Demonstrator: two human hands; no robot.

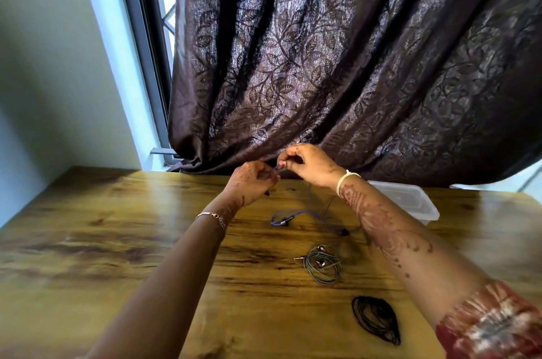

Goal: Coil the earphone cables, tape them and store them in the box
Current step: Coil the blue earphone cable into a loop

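Both hands are raised over the far side of the wooden table (117, 241). My left hand (252, 182) and my right hand (308, 165) pinch the upper end of a blue earphone cable (308, 212) between them. The rest of that cable hangs down and trails loose on the table. A grey-green earphone cable (322, 264) lies coiled nearer to me, its jack plug pointing left. A black cable (377, 319) lies coiled at the front right. A clear plastic box (410, 200) sits behind my right forearm, partly hidden. No tape is visible.
A dark leaf-patterned curtain (337, 65) hangs right behind the table's far edge. A window frame (146, 50) and a pale wall (52, 80) stand at the left. The left half of the table shows bare wood.
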